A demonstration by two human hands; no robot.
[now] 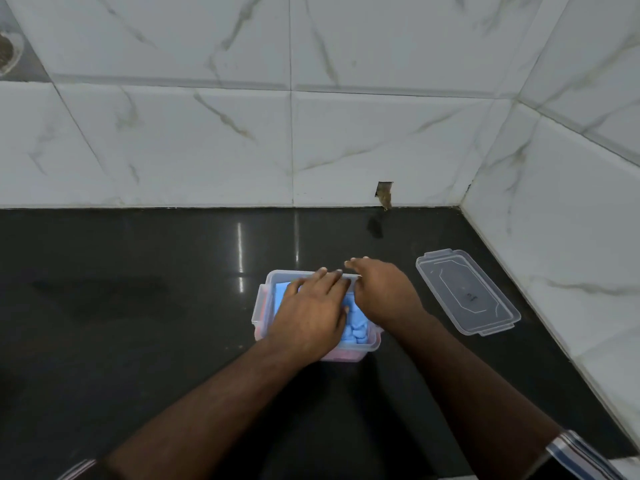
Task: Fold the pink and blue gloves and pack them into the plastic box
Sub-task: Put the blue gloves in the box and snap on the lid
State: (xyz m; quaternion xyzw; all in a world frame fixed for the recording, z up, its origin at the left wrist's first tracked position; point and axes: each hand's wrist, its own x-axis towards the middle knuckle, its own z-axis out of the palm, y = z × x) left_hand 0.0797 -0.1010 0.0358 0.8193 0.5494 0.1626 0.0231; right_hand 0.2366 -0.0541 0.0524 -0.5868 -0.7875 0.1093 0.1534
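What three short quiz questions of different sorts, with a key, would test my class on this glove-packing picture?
1. True or false: the lid is snapped onto the plastic box.
2. Multiple choice: which hand lies flat on the blue glove in the box? A. left hand B. right hand C. neither
3. Fill in the blank: pink shows through the box's clear wall, ____ the blue glove.

Key:
1. False; the lid lies on the dark counter to the right of the box.
2. A; the right hand rests at the box's far right edge.
3. Under.
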